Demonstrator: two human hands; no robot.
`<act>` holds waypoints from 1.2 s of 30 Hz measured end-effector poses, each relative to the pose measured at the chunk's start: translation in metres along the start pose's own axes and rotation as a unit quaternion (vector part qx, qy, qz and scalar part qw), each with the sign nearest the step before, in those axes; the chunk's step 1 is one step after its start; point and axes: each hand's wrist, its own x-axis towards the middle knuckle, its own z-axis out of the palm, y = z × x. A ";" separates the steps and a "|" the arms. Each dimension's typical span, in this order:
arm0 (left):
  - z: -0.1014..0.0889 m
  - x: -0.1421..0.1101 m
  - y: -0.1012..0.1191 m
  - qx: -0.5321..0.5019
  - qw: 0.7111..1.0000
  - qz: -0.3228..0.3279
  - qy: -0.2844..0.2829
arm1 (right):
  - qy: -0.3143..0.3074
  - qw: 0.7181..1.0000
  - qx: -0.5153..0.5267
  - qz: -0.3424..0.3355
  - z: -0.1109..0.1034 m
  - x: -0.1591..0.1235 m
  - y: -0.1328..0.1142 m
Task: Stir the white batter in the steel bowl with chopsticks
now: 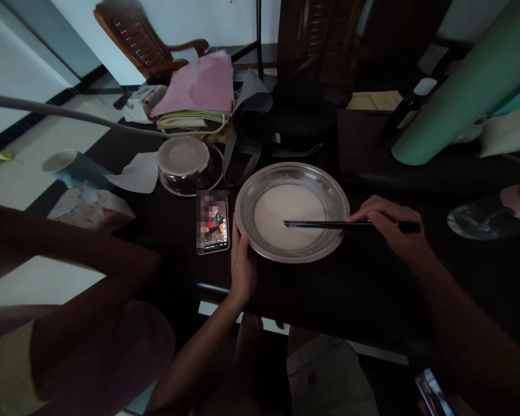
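Observation:
A wide metal bowl (338, 184) holds a smooth white liquid (286, 208) and stands on the dark table. My left hand (244, 268) is wrapped round the bowl's left rim, its fingers partly hidden beneath the edge. From the right, my right hand (392, 225) grips a pair of dark chopsticks (325, 224). Their tips reach into the white liquid near the bowl's middle. Just left of the bowl lies a phone (214, 222) with a lit screen, close to my left hand.
An upturned metal bowl (184, 164) sits behind the phone. Left are a blue cup (75, 167), crumpled packaging (91, 208) and another person's arm (69, 248). Behind lie pink folded papers (199, 84) and a black bag (299, 124). A green cylinder (455, 98) and clear bottle (476, 216) are right.

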 end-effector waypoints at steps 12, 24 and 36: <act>0.010 0.032 0.006 0.006 0.999 0.005 0.031 | 0.005 1.000 0.017 0.006 -0.002 -0.001 0.001; 0.000 0.018 0.000 0.059 0.998 0.023 0.002 | -0.020 1.000 0.023 -0.004 0.000 0.000 0.005; 0.000 0.018 -0.004 0.094 0.994 0.052 0.006 | -0.032 0.999 0.023 -0.023 0.002 -0.001 0.007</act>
